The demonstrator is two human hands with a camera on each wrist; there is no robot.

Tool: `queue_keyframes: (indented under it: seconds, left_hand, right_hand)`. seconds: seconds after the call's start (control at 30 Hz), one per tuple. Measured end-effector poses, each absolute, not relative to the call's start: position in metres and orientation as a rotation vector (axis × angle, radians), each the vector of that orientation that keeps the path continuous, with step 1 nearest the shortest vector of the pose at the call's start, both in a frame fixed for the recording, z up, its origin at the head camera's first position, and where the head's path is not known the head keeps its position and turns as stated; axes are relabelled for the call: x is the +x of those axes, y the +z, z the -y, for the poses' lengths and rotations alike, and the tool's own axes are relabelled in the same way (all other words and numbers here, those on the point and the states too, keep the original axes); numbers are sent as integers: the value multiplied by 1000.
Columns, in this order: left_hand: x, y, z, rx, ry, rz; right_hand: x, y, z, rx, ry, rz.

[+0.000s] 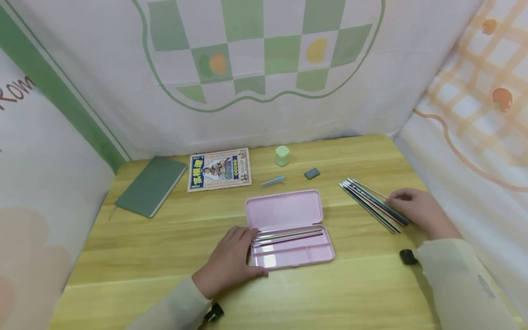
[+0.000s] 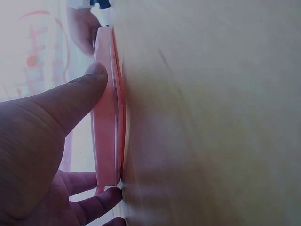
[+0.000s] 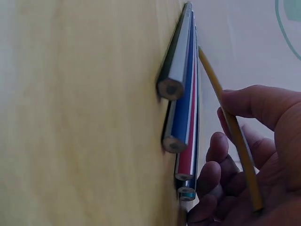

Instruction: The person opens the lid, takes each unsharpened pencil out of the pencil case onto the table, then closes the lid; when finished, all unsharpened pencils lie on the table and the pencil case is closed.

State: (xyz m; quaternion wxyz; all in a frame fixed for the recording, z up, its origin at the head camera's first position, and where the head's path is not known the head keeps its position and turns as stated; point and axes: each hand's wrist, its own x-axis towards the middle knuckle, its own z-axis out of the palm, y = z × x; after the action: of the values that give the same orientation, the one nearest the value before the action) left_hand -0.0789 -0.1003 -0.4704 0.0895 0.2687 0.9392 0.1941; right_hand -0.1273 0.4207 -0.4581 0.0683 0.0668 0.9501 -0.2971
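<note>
An opened pink pencil case [image 1: 278, 260] lies on the table with several pencils [image 1: 288, 236] in its back compartment. My left hand [image 1: 233, 259] holds the case by its left end. In the left wrist view its thumb [image 2: 96, 70] lies on the case's front wall, and other fingers are at the end. To the right, my right hand [image 1: 416, 211] pinches a yellow pencil [image 3: 240, 136] between thumb and fingers. That pencil slants above a bundle of dark, blue and red pencils [image 1: 373, 206] on the table. The pencils' unsharpened ends face the right wrist camera.
Behind the case lie a light blue pen-like item [image 1: 272, 181], a small dark grey block [image 1: 312, 173] and a pale green cylinder [image 1: 282, 156]. Farther left are an illustrated booklet [image 1: 220, 169] and a green notebook [image 1: 151, 186]. Printed cloth [image 1: 264, 123] hangs along the table's back edge.
</note>
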Motion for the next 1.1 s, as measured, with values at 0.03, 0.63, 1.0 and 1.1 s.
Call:
queue_keyframes:
  seconds: [0.03,0.63,1.0,1.1]
  left_hand:
    - [-79,-470,100,802,572,-2794]
    - [-80,-473,101,795,568,-2787]
    - [-81,-474,101,795,560,-2788]
    - [-81,-474,100,793,577,-2788]
  right_hand:
    - [-128,-458,-420,198,-873,-2861]
    - [-136,-457,-421,172,-792,-2812]
    - [-115,-439,-322,130,-1094,-3045]
    - [-106,-433,-279,-160,-1081,-3003]
